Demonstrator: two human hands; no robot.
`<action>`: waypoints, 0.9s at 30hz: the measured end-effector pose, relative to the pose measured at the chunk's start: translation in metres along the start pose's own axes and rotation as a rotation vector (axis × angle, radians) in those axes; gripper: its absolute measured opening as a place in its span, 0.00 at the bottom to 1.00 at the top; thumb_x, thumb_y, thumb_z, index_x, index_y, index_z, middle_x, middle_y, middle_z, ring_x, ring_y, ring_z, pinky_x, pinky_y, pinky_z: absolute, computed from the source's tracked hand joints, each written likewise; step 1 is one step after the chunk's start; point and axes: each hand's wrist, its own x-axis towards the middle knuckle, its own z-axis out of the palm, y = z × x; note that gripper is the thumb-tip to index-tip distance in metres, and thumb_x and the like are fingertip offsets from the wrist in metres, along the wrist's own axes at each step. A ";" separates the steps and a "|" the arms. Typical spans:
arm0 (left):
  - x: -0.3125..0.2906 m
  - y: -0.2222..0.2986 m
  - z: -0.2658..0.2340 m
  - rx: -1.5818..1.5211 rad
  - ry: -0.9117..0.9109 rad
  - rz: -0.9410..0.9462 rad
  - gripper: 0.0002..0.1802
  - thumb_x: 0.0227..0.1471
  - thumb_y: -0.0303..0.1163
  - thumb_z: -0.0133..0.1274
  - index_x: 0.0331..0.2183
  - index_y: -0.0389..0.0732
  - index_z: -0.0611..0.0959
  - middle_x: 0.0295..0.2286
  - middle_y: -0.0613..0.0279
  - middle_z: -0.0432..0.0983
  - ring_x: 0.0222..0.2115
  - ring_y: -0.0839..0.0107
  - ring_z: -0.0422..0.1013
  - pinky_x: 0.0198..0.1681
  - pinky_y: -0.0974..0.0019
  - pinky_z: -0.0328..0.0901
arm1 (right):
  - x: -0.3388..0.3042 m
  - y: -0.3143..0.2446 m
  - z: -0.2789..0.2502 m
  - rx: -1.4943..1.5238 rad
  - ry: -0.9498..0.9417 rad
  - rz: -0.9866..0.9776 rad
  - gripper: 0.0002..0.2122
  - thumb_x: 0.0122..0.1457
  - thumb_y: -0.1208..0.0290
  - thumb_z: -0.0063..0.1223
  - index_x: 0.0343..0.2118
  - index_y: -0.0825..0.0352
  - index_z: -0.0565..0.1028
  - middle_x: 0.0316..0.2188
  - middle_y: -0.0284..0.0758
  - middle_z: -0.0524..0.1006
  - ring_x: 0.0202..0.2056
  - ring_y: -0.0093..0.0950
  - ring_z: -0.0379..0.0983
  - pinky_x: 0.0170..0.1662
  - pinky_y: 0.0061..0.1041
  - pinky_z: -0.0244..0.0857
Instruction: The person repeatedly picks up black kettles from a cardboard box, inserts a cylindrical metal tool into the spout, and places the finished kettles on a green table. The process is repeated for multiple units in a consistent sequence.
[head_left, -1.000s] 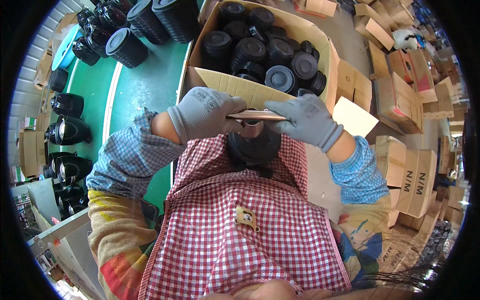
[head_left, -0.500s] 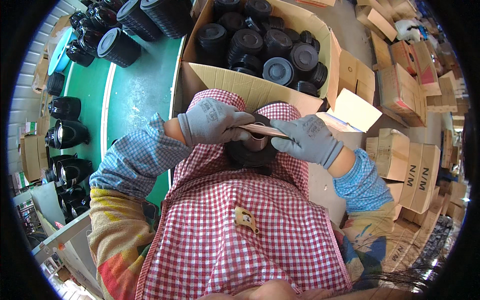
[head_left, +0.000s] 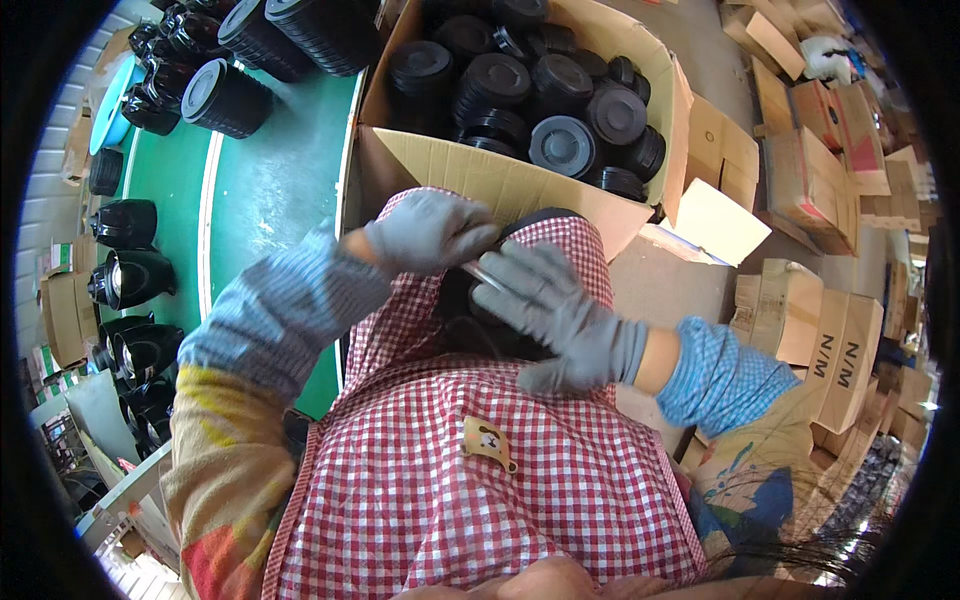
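Above my lap, my left hand (head_left: 428,232), in a grey glove, is closed with its fingers curled in. A thin edge shows below its fingertips, but what it belongs to is mostly hidden. My right hand (head_left: 560,315), gloved alike, is open, its fingers stretched toward the left hand and its thumb apart. Its fingertips reach that thin edge; whether they touch it I cannot tell. Under both hands a dark round part (head_left: 460,322) rests between my thighs on the red-and-white checked apron (head_left: 490,500), largely covered by the right hand.
Ahead stands an open cardboard box (head_left: 480,180) full of black round lids (head_left: 562,146). A green table (head_left: 285,130) on the left bears stacked black lids (head_left: 228,98) and black jug-like housings (head_left: 130,276). Cartons (head_left: 805,335) are piled on the right.
My right hand has let go of the flat pale strip both hands held, opened, and swung left and nearer my body. My left hand has curled tighter, rising slightly. The strip is mostly hidden.
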 end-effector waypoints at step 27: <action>-0.023 0.074 0.082 -0.210 0.419 0.832 0.17 0.54 0.43 0.62 0.21 0.45 0.78 0.21 0.64 0.73 0.26 0.61 0.73 0.43 0.50 0.69 | 0.082 0.085 -0.001 0.018 0.412 -0.206 0.16 0.68 0.60 0.46 0.23 0.62 0.70 0.26 0.36 0.69 0.32 0.38 0.65 0.45 0.42 0.61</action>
